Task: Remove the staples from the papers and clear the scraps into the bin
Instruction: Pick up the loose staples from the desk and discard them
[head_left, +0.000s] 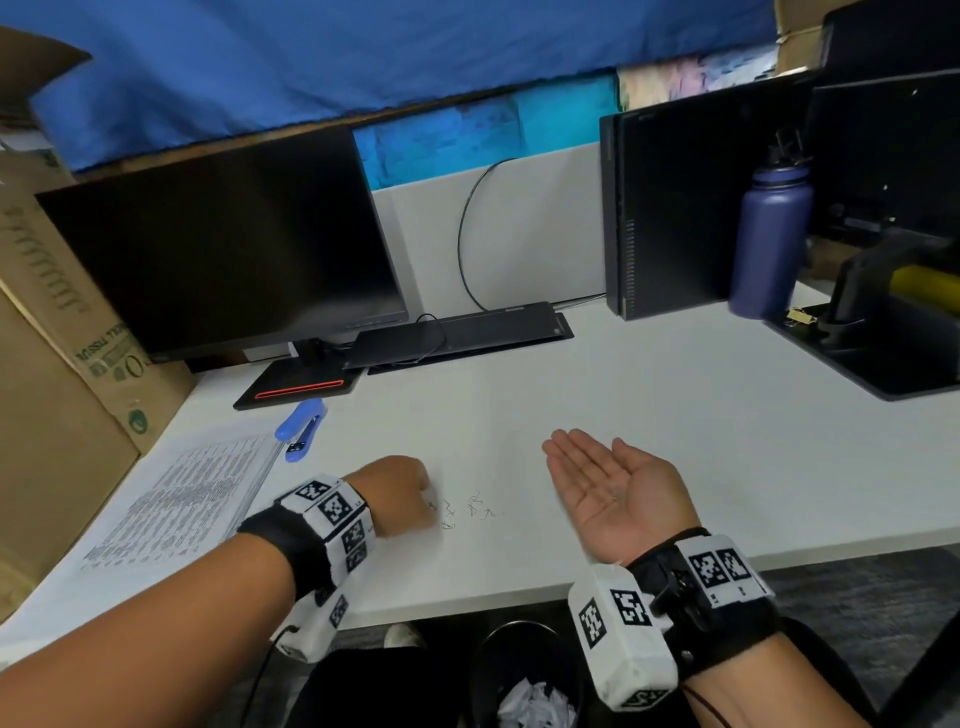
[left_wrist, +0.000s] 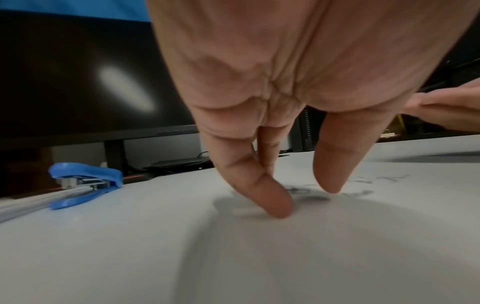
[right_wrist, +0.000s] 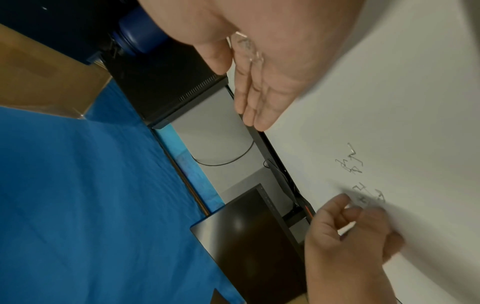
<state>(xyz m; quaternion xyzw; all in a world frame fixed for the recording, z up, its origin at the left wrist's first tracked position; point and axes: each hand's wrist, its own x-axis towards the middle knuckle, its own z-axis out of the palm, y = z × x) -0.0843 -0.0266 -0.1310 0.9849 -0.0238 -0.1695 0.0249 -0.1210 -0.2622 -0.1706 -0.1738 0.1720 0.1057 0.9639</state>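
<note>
Several loose bent staples (head_left: 475, 509) lie scattered on the white desk (head_left: 701, 426) in front of me. My left hand (head_left: 428, 501) points its fingers down at the left end of the scatter. In the left wrist view one fingertip (left_wrist: 279, 209) touches the desk, and the thumb stands apart from it beside the staples (left_wrist: 363, 181). My right hand (head_left: 587, 467) lies palm up and flat to the right, with a few small staples (right_wrist: 246, 47) resting in the palm. Printed papers (head_left: 182, 499) lie at the left edge. The bin (head_left: 524, 686), holding crumpled paper, stands under the desk.
A blue stapler (head_left: 301, 426) lies just past the papers. At the back are a dark monitor (head_left: 218, 249), a flat black device (head_left: 457, 332), a black computer case (head_left: 670, 208) and a purple bottle (head_left: 769, 239). A cardboard box (head_left: 57, 364) blocks the left side.
</note>
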